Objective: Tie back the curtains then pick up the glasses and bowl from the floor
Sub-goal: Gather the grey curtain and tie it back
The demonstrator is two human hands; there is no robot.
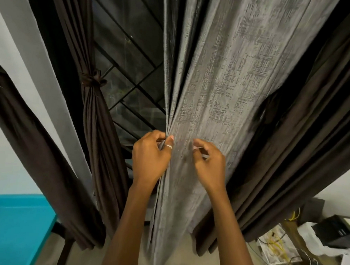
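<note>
The grey curtain [223, 84], mottled with a darker crosshatch, hangs mid-window, its long folds running top to floor. The left hand [148, 157] pinches its left edge in a closed grip. The right hand [209, 162] curls against the cloth, its grip too blurred to tell.

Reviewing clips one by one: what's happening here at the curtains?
A person is gathering the grey textured curtain at the window. The left hand pinches its edge. The right hand sits curled against the fabric beside it, but blur hides its grip. This curtain is not tied yet. The dark brown curtain to the left is already knotted back with a brown tie. No glasses or bowl are in view.
</note>
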